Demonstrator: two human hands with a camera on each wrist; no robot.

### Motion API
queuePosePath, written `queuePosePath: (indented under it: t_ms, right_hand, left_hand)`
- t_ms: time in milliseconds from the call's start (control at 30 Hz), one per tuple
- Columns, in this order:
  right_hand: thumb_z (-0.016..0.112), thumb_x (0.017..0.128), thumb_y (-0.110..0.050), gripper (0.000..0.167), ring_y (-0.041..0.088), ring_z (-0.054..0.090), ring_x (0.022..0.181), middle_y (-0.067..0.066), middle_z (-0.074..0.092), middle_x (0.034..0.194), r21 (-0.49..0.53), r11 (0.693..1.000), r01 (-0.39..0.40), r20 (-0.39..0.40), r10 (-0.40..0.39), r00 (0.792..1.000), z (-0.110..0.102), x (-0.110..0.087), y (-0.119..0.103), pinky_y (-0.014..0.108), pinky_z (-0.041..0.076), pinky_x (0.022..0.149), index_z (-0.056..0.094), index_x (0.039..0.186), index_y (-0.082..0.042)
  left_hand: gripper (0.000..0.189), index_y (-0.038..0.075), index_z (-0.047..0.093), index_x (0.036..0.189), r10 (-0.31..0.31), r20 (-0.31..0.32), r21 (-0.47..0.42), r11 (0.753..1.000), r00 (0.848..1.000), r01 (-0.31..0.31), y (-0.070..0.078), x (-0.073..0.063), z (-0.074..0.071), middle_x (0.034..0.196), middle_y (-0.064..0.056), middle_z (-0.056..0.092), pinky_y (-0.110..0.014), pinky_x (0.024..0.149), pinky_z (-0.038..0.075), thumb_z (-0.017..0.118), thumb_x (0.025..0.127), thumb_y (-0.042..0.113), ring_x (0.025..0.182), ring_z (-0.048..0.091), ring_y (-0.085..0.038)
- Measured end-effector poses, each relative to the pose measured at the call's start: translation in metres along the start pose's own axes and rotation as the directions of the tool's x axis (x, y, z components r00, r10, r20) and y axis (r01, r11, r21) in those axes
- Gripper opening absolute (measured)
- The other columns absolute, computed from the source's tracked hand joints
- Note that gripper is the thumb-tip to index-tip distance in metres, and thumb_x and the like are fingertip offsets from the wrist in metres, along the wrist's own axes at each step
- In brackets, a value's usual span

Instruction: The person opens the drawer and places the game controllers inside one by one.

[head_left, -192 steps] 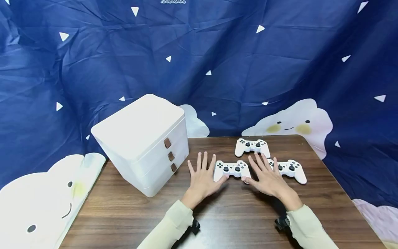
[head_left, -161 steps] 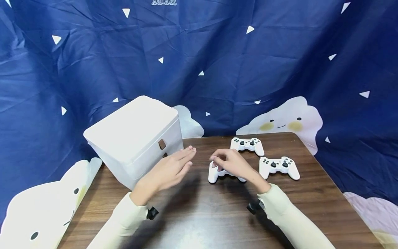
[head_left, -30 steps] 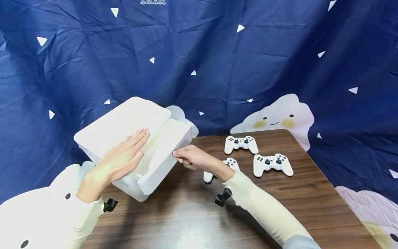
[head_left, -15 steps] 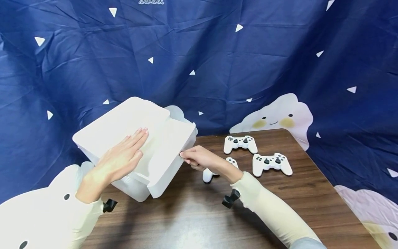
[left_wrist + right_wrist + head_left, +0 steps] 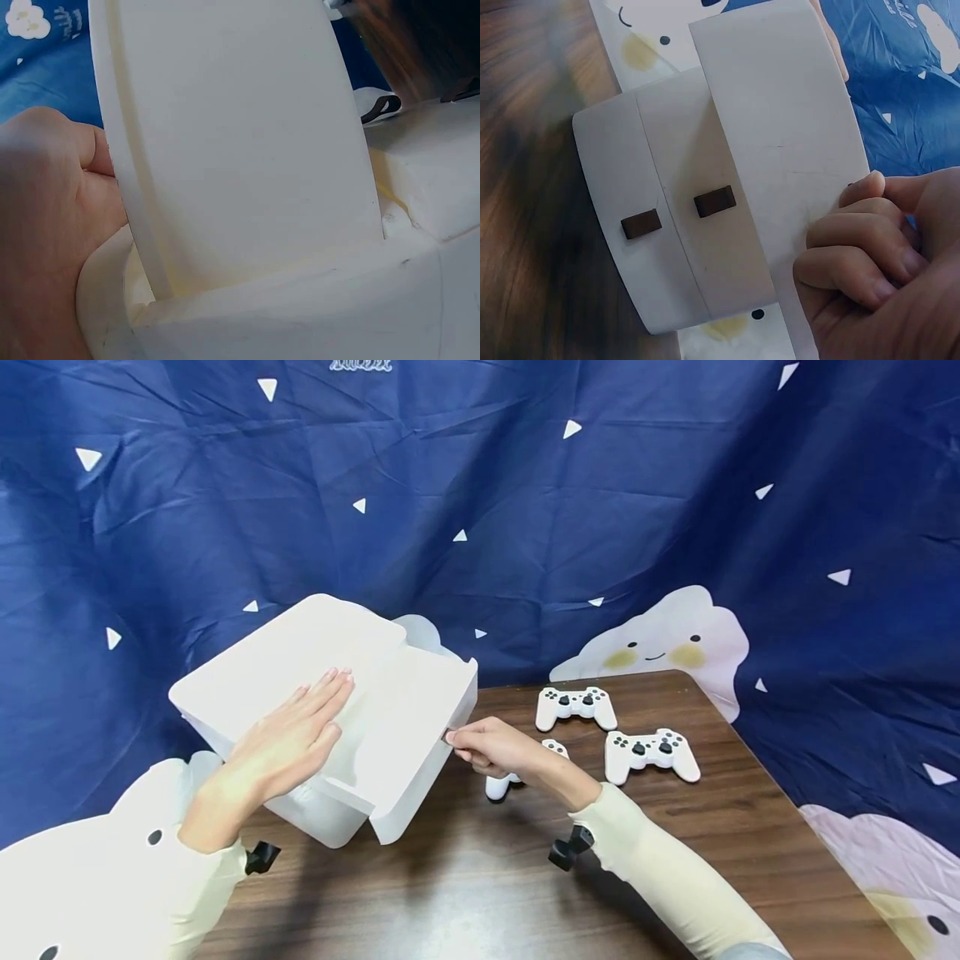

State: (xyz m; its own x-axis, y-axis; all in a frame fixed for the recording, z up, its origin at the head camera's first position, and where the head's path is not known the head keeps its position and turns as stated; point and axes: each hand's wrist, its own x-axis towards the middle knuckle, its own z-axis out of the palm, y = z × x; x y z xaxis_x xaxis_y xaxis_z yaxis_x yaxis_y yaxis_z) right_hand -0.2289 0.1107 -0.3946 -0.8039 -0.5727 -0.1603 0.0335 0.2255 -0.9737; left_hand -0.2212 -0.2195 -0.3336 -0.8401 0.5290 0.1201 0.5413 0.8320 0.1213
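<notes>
On the left of the table stands a white drawer box (image 5: pixel 300 643), its top drawer (image 5: pixel 420 793) pulled far out toward the right. My left hand (image 5: pixel 273 743) lies flat on the box's top, fingers straight; the left wrist view shows part of this hand (image 5: pixel 49 225) beside a white drawer panel (image 5: pixel 247 150). At the drawer's front, my right hand (image 5: pixel 498 750) pinches a small brown pull tab, mostly hidden by thumb and finger. In the right wrist view, the lower two drawers are closed, each with a brown tab (image 5: pixel 715 201).
Three white game controllers lie on the brown wooden table (image 5: pixel 465 893): one at the back (image 5: pixel 576 707), another controller (image 5: pixel 651 756) to the right, and a third controller (image 5: pixel 498 787) partly hidden under my right forearm. A blue curtain (image 5: pixel 480 485) hangs behind the table.
Both hands have left the table beside the controllers. The left went onto the box's top; the right took the pull tab. The top drawer, closed before, has slid out, further during the last second.
</notes>
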Motion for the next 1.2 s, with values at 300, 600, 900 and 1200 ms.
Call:
queuePosePath:
  t_ms: [300, 600, 900, 1200]
  right_hand:
    - [0.051, 0.112, -0.034, 0.041, 0.005, 0.020, 0.045, -0.009, 0.025, 0.052, -0.019, 1.000, -0.011, 0.006, 0.011, 1.000, 0.000, -0.003, 0.003, 0.021, 0.013, 0.044, 0.056, 0.080, -0.007]
    - [0.047, 0.114, -0.040, 0.047, 0.005, 0.031, 0.048, -0.007, 0.041, 0.057, -0.079, 0.997, -0.008, -0.041, 0.005, 0.999, -0.026, -0.015, 0.013, 0.019, 0.021, 0.043, 0.068, 0.096, -0.002]
    - [0.057, 0.110, -0.022, 0.026, 0.011, 0.054, 0.056, 0.002, 0.060, 0.072, -0.178, 0.984, -0.005, -0.193, -0.030, 0.981, -0.072, -0.033, 0.031, 0.020, 0.040, 0.046, 0.070, 0.099, -0.002]
    - [0.066, 0.104, -0.011, 0.018, 0.028, 0.074, 0.092, 0.020, 0.075, 0.102, -0.306, 0.952, -0.007, -0.302, -0.090, 0.949, -0.115, -0.038, 0.078, 0.038, 0.066, 0.083, 0.071, 0.112, 0.004]
  left_hand:
    - [0.061, 0.010, 0.023, 0.170, 0.017, -0.022, 0.001, 1.000, 1.000, -0.017, 0.001, -0.001, 0.000, 0.180, -0.006, 0.019, -0.052, 0.137, 0.018, 0.035, 0.112, 0.023, 0.168, 0.016, -0.027]
    - [0.060, 0.011, 0.025, 0.170, 0.031, -0.039, 0.018, 0.999, 0.999, -0.031, 0.003, 0.000, 0.002, 0.179, -0.004, 0.020, -0.051, 0.137, 0.018, 0.035, 0.112, 0.023, 0.167, 0.017, -0.026]
    - [0.058, 0.014, 0.029, 0.169, 0.054, -0.064, 0.017, 0.998, 0.996, -0.053, 0.001, -0.001, 0.003, 0.178, 0.000, 0.023, -0.045, 0.138, 0.018, 0.035, 0.112, 0.020, 0.167, 0.020, -0.023]
    - [0.057, 0.013, 0.034, 0.168, 0.092, -0.071, -0.045, 0.994, 0.993, -0.096, -0.003, -0.005, 0.001, 0.177, -0.003, 0.029, -0.039, 0.138, 0.017, 0.037, 0.112, 0.018, 0.166, 0.025, -0.026]
